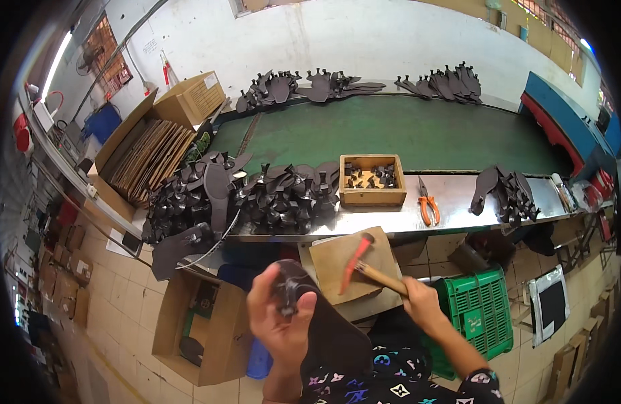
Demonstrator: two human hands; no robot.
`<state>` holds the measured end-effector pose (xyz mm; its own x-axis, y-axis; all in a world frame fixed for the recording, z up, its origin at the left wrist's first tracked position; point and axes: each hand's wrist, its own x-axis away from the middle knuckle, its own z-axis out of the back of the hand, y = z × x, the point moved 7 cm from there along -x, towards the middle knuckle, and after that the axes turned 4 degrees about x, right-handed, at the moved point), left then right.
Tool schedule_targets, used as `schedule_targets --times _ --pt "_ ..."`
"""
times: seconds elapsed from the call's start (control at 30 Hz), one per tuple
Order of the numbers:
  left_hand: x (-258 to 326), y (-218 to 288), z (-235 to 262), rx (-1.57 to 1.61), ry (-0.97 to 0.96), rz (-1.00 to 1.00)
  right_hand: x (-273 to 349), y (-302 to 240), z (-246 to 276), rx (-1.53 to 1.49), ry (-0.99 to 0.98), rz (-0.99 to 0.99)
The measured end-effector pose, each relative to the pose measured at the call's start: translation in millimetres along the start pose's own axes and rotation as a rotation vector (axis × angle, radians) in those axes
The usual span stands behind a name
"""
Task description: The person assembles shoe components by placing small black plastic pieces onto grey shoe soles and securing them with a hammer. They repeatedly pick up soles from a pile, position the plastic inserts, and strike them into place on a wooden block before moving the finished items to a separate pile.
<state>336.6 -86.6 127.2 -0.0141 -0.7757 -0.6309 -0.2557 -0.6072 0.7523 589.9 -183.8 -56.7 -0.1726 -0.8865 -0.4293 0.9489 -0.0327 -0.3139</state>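
My left hand [282, 333] is closed round the heel end of a dark shoe sole [337, 347], held up close to me. Its heel part between my fingers is a bit blurred. The handle of a hammer [384, 278] is gripped in my right hand [426, 310]. Its red head is over a square tan block [331, 259] just below the bench edge. Beyond the block, on the metal bench edge, stands a wooden box [372, 198] holding small black heel pieces. Pliers with orange handles [426, 205] lie right of the box.
A pile of dark heeled soles [283, 195] covers the bench's left part; a smaller bunch [509, 195] lies right. More soles [452, 84] line the far side of the green belt [391, 131]. Below are a cardboard box [223, 337] and a green crate [482, 310].
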Motion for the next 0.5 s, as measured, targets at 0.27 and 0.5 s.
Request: schedule_targets --times 0.27,0.5 --pt "25.7 -162.3 -45.3 -0.887 -0.273 0.064 137.9 26.7 14.6 -0.434 0.096 -0.633" --pt "-41.3 -155.6 -112.0 -0.618 -0.368 -0.076 166.0 -19.0 17.4 -0.783 -0.182 -0.749"
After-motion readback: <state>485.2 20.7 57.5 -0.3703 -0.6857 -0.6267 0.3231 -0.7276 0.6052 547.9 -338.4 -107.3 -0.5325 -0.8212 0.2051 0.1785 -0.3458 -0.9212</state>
